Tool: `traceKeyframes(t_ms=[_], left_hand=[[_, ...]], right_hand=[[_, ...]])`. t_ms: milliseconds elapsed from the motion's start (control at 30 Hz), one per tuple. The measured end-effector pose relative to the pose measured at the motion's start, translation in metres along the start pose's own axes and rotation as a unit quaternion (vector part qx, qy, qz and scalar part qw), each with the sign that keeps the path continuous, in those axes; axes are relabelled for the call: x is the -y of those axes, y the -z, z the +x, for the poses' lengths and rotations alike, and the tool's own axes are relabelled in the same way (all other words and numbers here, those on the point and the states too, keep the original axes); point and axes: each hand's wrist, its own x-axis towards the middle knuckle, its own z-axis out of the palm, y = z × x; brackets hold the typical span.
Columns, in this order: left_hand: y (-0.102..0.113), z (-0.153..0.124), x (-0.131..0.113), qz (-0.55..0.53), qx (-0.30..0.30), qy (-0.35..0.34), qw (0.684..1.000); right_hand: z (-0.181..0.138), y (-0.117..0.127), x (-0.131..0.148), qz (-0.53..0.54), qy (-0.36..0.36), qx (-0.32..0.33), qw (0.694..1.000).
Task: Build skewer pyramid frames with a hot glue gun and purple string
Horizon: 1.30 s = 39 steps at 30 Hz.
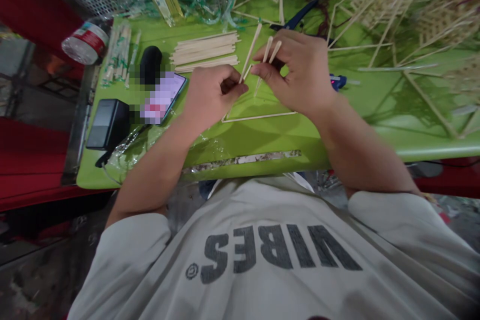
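My left hand [210,91] pinches a pale wooden chopstick [251,51] near its lower end, between thumb and fingers. The stick slants up and away to the right. My right hand [296,70] is closed round two more chopsticks [267,50], which stick up between its fingers. Its thumb and forefinger tips meet near the left hand's chopstick; whether they touch it I cannot tell. Below the hands, joined sticks [262,117] form a corner on the green table [240,142]. A blue glue gun [338,82] with a small red light lies partly hidden behind my right wrist.
Loose chopsticks [206,49] lie stacked beyond my left hand, wrapped ones [119,55] farther left. A phone [165,97], a black box [108,122] and bottles [85,42] stand around the left. Dark-handled cutters [300,16] lie behind my right hand. Woven stick frames [390,2] fill the right.
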Motion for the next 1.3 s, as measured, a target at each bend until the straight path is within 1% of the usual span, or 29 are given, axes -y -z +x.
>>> traceKeyframes(t_ms=[233,400,533,700,800,967,1133,1300], left_hand=[[0.0018,0.0001,-0.0002,0.003,0.006,0.005,1.000],[0.0019,0.0018,0.0026,0.000,0.025,0.009,1.000],[0.0023,0.0020,0.0047,-0.007,0.020,0.004,1.000],[0.0056,0.0021,0.0041,-0.004,0.036,0.015,0.999],[0.0078,0.0022,0.0034,-0.007,0.045,0.017,0.999],[0.0091,0.0019,0.0028,-0.014,0.033,0.001,0.999],[0.0065,0.0019,0.0025,-0.003,0.029,-0.009,1.000],[0.0003,0.0006,0.0040,-0.016,0.026,-0.007,1.000]], right_hand=[[-0.0005,-0.0018,-0.0013,0.017,-0.016,-0.005,1.000],[-0.0012,-0.0009,-0.0014,0.016,0.004,-0.004,1.000],[-0.0010,0.0000,-0.0014,0.016,0.015,-0.003,1.000],[-0.0003,0.0002,-0.0001,0.027,-0.017,0.003,0.999],[0.0001,0.0003,-0.0002,0.021,-0.017,0.003,1.000],[-0.0006,-0.0002,-0.0018,0.006,0.006,-0.004,1.000],[-0.0004,-0.0004,-0.0028,0.005,-0.016,0.005,1.000],[0.0011,-0.0012,-0.0048,0.006,0.008,-0.017,1.000]])
